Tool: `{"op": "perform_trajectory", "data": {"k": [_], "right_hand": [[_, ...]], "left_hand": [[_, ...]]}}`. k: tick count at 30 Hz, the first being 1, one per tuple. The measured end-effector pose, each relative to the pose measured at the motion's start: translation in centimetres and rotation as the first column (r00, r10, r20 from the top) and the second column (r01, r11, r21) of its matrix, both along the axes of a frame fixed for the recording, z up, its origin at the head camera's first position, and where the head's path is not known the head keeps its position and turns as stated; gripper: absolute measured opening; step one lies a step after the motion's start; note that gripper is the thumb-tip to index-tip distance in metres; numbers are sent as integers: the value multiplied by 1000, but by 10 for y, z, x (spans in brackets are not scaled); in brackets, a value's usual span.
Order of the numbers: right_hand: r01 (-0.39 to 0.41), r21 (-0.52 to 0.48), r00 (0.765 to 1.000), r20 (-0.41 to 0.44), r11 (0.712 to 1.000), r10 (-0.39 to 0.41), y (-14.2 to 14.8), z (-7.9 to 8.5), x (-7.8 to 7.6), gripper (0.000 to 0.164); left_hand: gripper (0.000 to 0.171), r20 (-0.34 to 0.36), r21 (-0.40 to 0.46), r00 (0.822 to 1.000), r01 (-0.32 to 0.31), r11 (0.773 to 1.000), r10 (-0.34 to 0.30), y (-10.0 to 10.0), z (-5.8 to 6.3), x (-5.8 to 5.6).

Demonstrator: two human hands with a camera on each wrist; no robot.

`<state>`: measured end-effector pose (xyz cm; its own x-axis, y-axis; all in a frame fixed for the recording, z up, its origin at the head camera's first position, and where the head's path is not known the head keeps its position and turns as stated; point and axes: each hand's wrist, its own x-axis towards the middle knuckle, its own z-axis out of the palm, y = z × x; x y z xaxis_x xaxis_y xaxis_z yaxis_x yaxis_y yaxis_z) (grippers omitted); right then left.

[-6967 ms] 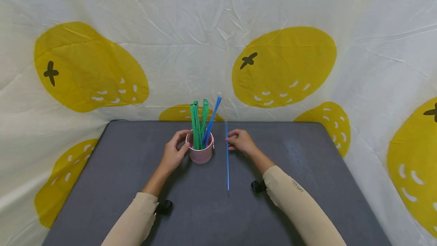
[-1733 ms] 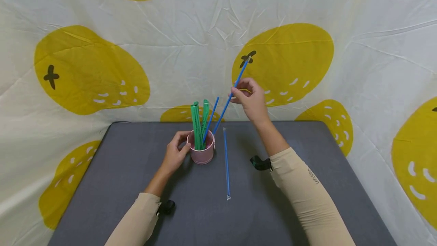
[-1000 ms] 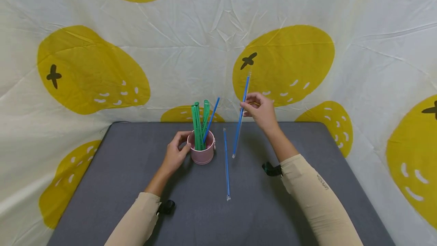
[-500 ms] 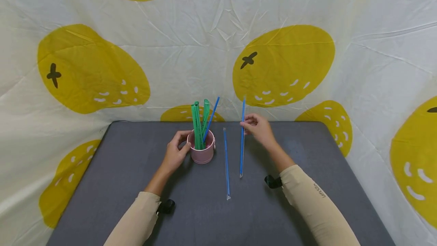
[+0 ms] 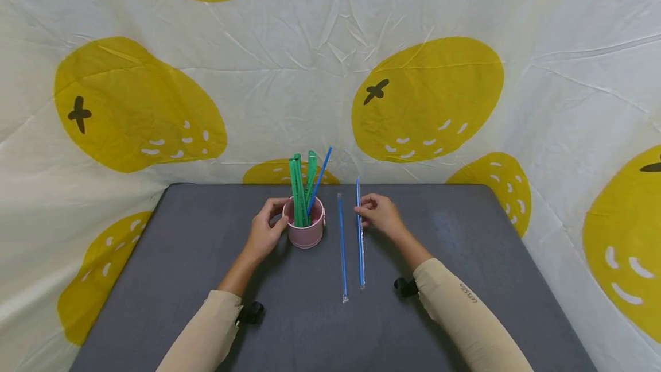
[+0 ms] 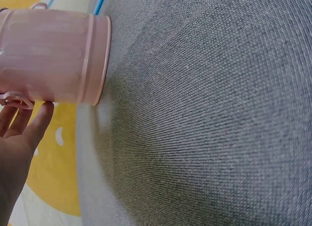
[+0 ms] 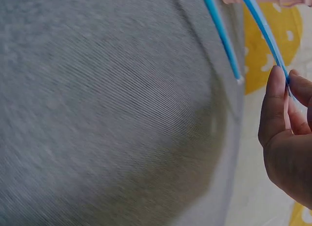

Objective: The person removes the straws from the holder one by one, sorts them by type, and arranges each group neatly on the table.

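A pink cup (image 5: 306, 231) stands on the grey table (image 5: 454, 280) and holds several green straws (image 5: 298, 188) and one blue straw (image 5: 319, 179). My left hand (image 5: 271, 223) grips the cup's left side; in the left wrist view its fingertips (image 6: 34, 128) touch the cup (image 6: 53, 60). My right hand (image 5: 365, 212) pinches a blue straw (image 5: 359, 240) near its far end. This straw lies lengthwise, its near tip on the table. A second blue straw (image 5: 342, 251) lies just to its left. The right wrist view shows the pinched straw (image 7: 263, 28) and the lying straw (image 7: 222, 35).
A white cloth with big yellow fruit prints (image 5: 428, 96) hangs behind and on both sides of the table. Black wrist-camera mounts (image 5: 250, 312) sit on both beige sleeves. The table's right half (image 5: 465, 234) and its front part carry nothing.
My right hand drew a blue straw out of the cup, carried it right and lowered it beside the one lying on the table. The left hand stayed on the cup.
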<state>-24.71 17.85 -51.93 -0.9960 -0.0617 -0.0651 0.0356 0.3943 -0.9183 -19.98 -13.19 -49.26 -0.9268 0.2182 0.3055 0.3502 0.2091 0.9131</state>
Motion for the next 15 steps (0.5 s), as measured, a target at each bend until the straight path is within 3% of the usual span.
{"op": "perform_trajectory", "data": {"k": [8, 15], "right_hand": [[-7, -50, 997, 80, 999, 11, -10, -19, 2, 28], [10, 19, 994, 106, 1000, -12, -16, -25, 4, 27]], "left_hand": [[38, 14, 11, 1000, -4, 1000, 3, -1, 0, -1], [38, 9, 16, 1000, 0, 1000, 0, -1, -2, 0]]}}
